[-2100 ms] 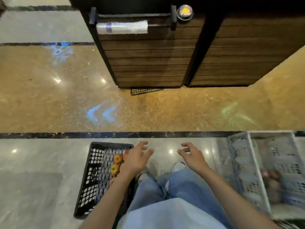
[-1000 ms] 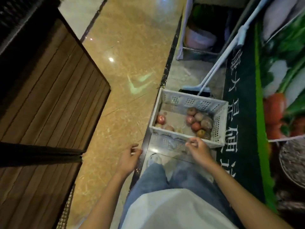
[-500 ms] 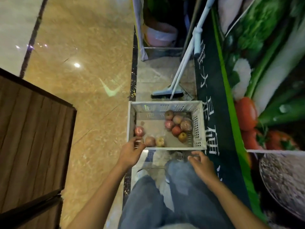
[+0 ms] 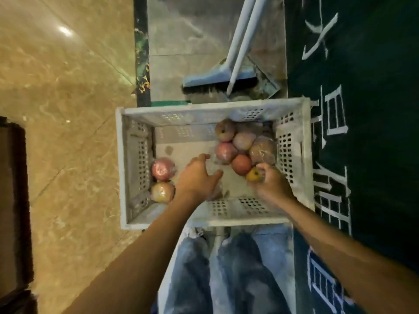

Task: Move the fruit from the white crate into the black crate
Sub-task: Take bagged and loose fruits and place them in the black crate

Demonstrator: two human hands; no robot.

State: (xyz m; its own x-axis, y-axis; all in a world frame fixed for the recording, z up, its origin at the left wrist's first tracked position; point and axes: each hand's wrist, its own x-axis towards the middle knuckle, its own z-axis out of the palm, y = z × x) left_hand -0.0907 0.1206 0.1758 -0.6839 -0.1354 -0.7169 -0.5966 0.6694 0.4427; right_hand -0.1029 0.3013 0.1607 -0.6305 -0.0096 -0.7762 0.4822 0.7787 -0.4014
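Observation:
The white crate (image 4: 204, 111) stands on the floor in front of my knees. Several reddish apples (image 4: 241, 141) are piled in its back right corner. Two more apples (image 4: 162, 169) lie against its left wall. My left hand (image 4: 197, 177) is inside the crate, palm down, fingers apart, and it hides the floor under it. My right hand (image 4: 271, 183) is curled around a small yellow fruit (image 4: 253, 174) at the front of the pile. The black crate is out of view.
A broom and dustpan (image 4: 226, 75) stand just behind the crate. A dark green panel with white lettering (image 4: 362, 109) runs along the right. A dark wooden counter (image 4: 11, 200) is at the left edge, across the polished stone floor (image 4: 68, 109).
The view turned from the black crate to the white one and came closer. Both hands went from the near rim down into the crate, and the right hand closed around the yellow fruit.

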